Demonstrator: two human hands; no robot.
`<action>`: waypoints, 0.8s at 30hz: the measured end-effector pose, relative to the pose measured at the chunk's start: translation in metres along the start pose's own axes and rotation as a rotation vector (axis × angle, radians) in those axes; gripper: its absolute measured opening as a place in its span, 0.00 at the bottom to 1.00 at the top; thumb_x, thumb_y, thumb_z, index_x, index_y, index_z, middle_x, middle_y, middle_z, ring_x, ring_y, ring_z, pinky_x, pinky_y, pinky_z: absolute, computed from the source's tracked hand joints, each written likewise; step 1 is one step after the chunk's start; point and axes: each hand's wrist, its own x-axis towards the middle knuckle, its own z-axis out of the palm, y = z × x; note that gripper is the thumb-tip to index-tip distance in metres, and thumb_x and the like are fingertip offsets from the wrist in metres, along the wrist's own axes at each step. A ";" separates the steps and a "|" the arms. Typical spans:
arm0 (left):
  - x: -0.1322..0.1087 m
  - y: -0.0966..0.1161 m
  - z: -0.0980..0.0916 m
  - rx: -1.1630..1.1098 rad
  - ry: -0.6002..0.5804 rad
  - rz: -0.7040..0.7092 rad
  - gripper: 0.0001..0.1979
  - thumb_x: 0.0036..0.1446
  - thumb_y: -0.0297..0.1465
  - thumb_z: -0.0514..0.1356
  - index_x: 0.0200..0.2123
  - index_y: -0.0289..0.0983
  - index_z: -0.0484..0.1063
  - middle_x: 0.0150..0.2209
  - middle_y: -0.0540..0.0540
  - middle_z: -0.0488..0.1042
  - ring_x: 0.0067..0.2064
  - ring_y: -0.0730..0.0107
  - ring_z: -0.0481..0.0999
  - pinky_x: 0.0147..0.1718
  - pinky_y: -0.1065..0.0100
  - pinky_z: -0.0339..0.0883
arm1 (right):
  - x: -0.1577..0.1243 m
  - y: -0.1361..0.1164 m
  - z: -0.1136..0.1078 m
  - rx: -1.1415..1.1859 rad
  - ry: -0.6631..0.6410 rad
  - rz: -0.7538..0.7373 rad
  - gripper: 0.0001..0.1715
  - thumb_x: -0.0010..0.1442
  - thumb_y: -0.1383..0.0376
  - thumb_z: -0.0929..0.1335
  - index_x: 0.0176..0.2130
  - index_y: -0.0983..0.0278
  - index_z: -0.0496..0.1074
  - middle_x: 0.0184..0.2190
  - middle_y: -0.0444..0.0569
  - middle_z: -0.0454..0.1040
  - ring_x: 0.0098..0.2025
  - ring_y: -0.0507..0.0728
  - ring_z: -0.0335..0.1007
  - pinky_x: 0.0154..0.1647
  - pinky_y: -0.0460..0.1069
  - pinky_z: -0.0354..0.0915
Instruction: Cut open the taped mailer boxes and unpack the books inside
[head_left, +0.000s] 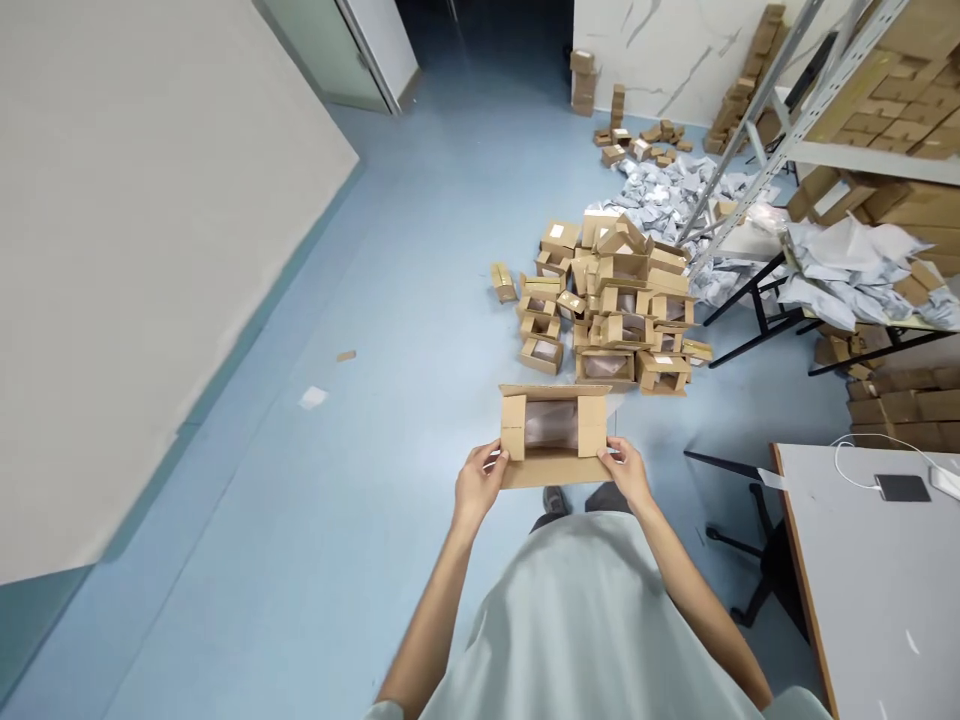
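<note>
An open cardboard box [555, 470] is held up in front of my body, with its flaps folded outward and clear plastic wrapping showing inside. My left hand [480, 482] grips its left edge between thumb and fingers. At the right edge, my right hand [627, 470] pinches the cardboard in the same way. Just beyond the held box, a pile of open cardboard boxes [606, 366] stands stacked on the blue floor, several with plastic inside.
Grey-white mailing bags [660, 195] lie heaped behind the pile, near a metal shelf [806, 125]. More bags cover a black-legged table [761, 300]. At right stand a desk [862, 560] with a phone [902, 488] and a black chair [780, 565]. A white wall [150, 230] is at left.
</note>
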 end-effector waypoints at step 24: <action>0.419 0.104 -0.032 0.084 0.002 -0.075 0.17 0.66 0.40 0.65 0.54 0.40 0.84 0.61 0.37 0.85 0.52 0.51 0.90 0.60 0.49 0.84 | 0.388 -0.162 0.171 0.012 -0.072 0.014 0.16 0.53 0.54 0.79 0.40 0.57 0.84 0.46 0.52 0.90 0.52 0.67 0.86 0.61 0.64 0.78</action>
